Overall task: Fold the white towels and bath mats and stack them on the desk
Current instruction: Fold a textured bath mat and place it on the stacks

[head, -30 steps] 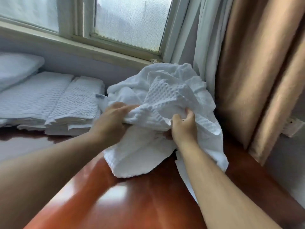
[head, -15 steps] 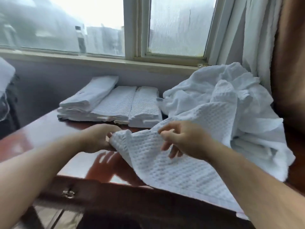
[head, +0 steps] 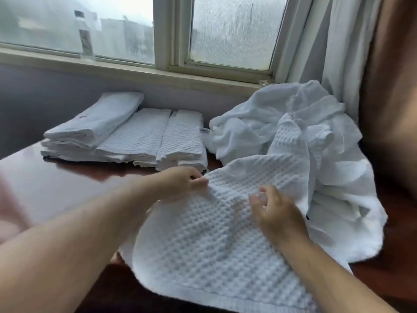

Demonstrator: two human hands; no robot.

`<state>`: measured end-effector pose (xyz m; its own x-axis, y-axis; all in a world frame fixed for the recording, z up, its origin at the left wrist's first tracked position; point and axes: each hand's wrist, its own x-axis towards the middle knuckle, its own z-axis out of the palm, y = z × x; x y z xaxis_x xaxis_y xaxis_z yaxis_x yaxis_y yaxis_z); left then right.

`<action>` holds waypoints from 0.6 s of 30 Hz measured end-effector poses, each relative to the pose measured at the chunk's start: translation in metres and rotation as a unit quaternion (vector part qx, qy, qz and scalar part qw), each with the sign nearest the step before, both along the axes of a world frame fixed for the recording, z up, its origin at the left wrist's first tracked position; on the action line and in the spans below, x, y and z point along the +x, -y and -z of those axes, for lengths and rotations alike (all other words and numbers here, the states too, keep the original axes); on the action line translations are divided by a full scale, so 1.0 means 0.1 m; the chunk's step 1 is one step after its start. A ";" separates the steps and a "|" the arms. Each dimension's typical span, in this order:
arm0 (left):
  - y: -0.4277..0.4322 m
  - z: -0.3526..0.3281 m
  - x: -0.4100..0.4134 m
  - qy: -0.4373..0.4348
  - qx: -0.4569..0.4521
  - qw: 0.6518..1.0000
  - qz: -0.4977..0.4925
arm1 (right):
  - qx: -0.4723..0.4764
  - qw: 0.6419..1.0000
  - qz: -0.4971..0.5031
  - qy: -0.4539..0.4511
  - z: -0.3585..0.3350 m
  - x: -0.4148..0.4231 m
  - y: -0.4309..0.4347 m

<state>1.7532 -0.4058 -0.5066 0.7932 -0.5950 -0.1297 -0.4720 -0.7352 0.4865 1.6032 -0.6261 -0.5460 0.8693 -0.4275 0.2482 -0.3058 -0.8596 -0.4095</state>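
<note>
A white waffle-weave bath mat [head: 209, 240] lies spread over the front of the dark red desk [head: 67, 184], its near edge hanging off. My left hand [head: 180, 181] pinches the mat's far left edge. My right hand [head: 275, 213] hovers just over the mat with its fingers curled and apart, holding nothing. Behind and to the right sits a crumpled heap of white towels [head: 282, 123]; the mat still runs up into it. At the back left, a stack of folded towels and mats [head: 135, 134] rests on the desk.
A window sill [head: 135, 71] with a clear bottle [head: 85, 41] runs along the back. White and brown curtains [head: 361, 64] hang at the right, close to the heap. The wall below the sill borders the desk's far edge.
The mat has been drawn out of the heap toward me and spread flatter. My right hand has let go of it and lifted off; my left hand still grips the edge.
</note>
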 end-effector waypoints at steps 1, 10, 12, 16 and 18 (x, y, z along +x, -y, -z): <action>0.10 0.03 -0.02 -0.044 -0.054 0.998 -0.003 | 0.027 1.000 0.003 0.015 -0.03 0.01 0.06; 0.30 0.13 -0.20 0.118 -0.222 0.968 0.001 | 0.023 0.949 0.187 0.251 -0.20 0.05 0.45; 0.17 0.02 -0.22 0.177 -0.268 0.947 -0.018 | 0.133 0.944 0.223 0.203 -0.27 0.11 0.50; -0.14 -0.24 -0.19 0.091 -0.306 0.948 -0.020 | 0.250 0.948 0.117 0.160 -0.39 0.21 0.24; -0.29 -0.34 -0.25 -0.096 -0.236 0.967 0.010 | 0.287 0.944 0.031 0.161 -0.41 0.20 0.03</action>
<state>1.7278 -0.3764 -0.4725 0.7688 -0.6393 0.0168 -0.3526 -0.4017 0.8452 1.6229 -0.6291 -0.5051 0.7570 -0.6200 0.2064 -0.1293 -0.4517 -0.8827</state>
